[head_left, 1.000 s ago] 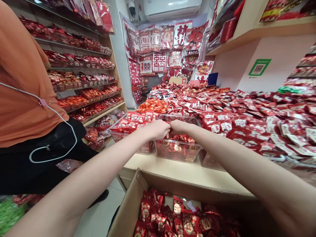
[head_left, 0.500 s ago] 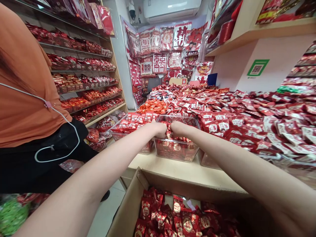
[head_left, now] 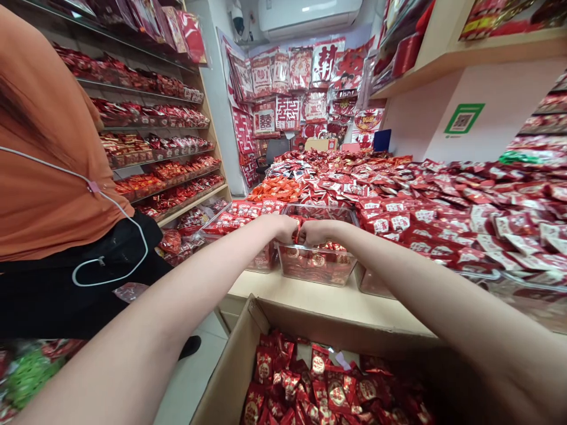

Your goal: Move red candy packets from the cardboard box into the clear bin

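Note:
Both hands are close together over the left part of a clear plastic bin (head_left: 316,271) that holds red wrapped candies (head_left: 330,251). My left hand (head_left: 286,229) has its fingers curled, with a bit of red wrapper showing at the fingertips. Facing it, my right hand (head_left: 313,232) is also closed, its knuckles toward the left hand. What lies inside its fingers is hidden. Below my arms, an open cardboard box (head_left: 336,319) contains many loose red candies (head_left: 339,392).
A person in an orange top (head_left: 53,153) stands at the left, beside shelves (head_left: 155,162) of red packets. Red packets (head_left: 443,200) are heaped across the counter (head_left: 248,284). A second clear bin (head_left: 264,261) stands left of the middle one.
Both hands have shifted slightly left and are nearer each other. The right hand has moved from the bin's middle toward its left side. The view has shifted slightly.

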Motion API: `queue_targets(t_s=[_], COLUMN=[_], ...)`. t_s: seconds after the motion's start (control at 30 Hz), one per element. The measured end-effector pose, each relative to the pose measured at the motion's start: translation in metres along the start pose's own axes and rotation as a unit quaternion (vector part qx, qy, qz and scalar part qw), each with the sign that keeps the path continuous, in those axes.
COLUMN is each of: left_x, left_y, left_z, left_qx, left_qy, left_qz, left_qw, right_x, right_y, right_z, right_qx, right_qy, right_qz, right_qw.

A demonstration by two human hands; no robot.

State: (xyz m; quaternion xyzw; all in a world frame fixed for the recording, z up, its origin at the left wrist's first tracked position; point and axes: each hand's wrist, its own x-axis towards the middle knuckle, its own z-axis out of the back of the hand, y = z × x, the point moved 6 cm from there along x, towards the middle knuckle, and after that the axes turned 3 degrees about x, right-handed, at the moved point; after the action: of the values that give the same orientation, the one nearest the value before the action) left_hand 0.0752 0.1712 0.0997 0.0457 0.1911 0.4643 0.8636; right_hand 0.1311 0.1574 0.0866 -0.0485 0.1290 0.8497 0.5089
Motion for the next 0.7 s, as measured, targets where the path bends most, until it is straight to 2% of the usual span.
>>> queue_targets(t_s=[0.13,0.33,0.47,0.6,0.7], left_x=[-0.006,-0.011,-0.01,-0.01,-0.012], left_y=[-0.008,-0.02,-0.017,-0.013,-0.015], left_z=[0.005,0.012,0.01,0.01,0.012], left_qx=[0.007,0.017,0.013,-0.009,-0.036], left_qy=[0.012,0.031,0.023,0.017,-0.002], left_qz=[0.008,0.022,0.031,0.013,0.003], left_qw=[1.0,0.999,0.999,1.0,0.999], right_x=[0.001,0.003,-0.003,-0.034,-0.086], right_y=[-0.005,-0.002,0.001,0.004,0.02], right_z=[-0.002,-0.01,0.002,0.035,0.042], right_qx=[-0.047,-0.099,-0.11,-0.109,-0.041], right_qy=[0.04,0.016,0.002,-0.094,-0.186], right_qz=[0.005,-0.008,-0.008,-0.013,0.046], right_qw=[0.998,0.995,0.994,0.99,0.981])
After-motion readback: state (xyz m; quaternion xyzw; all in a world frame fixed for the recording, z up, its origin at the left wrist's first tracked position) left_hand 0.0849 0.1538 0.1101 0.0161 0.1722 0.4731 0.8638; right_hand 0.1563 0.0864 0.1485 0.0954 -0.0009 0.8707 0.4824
